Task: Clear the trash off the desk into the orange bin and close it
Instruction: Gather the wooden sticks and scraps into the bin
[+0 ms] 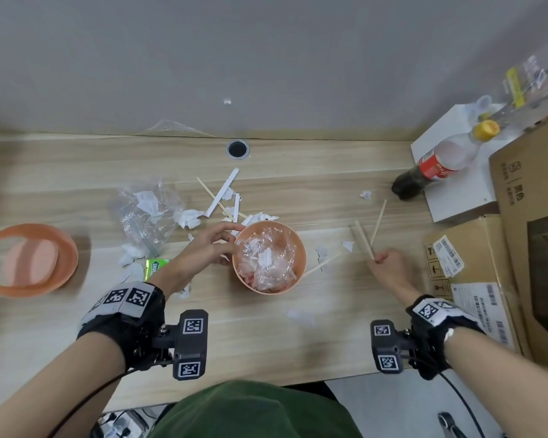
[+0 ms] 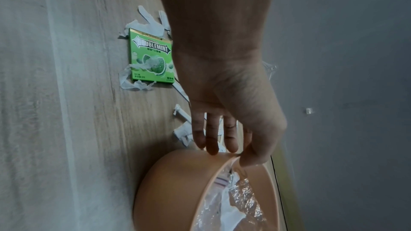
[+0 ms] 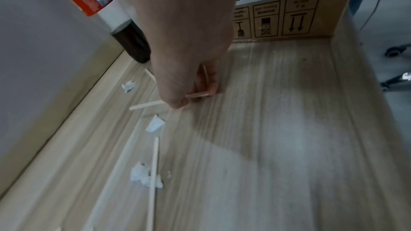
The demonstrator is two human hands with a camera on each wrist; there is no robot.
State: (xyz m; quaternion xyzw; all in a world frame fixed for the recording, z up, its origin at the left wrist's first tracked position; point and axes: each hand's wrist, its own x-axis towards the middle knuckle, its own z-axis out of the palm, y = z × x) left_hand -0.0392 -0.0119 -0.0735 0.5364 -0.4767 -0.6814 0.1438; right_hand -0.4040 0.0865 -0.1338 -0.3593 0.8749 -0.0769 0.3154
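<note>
The round orange bin (image 1: 301, 248) stands open mid-desk, filled with clear plastic wrap and paper. My left hand (image 1: 231, 238) holds its left rim (image 2: 184, 161), thumb inside and fingers (image 2: 211, 140) outside. The bin's orange lid (image 1: 0, 279) lies far left. My right hand (image 1: 378, 259) is closed in a fist on wooden chopsticks (image 1: 365, 240) to the right of the bin, just above the desk; their ends (image 3: 146, 105) stick out of the fist (image 3: 193, 97). Loose trash: a clear plastic bag (image 1: 146, 213), crumpled tissue (image 1: 189, 218), white paper strips (image 1: 222, 192), a green gum box (image 2: 151, 55), another chopstick (image 1: 321, 265).
A cola bottle (image 1: 437, 167) lies against a white box (image 1: 456, 197) at back right. Cardboard boxes (image 1: 475, 279) line the right edge. A cable hole (image 1: 237, 149) sits near the wall. Paper scraps (image 1: 299, 314) lie in front of the bin.
</note>
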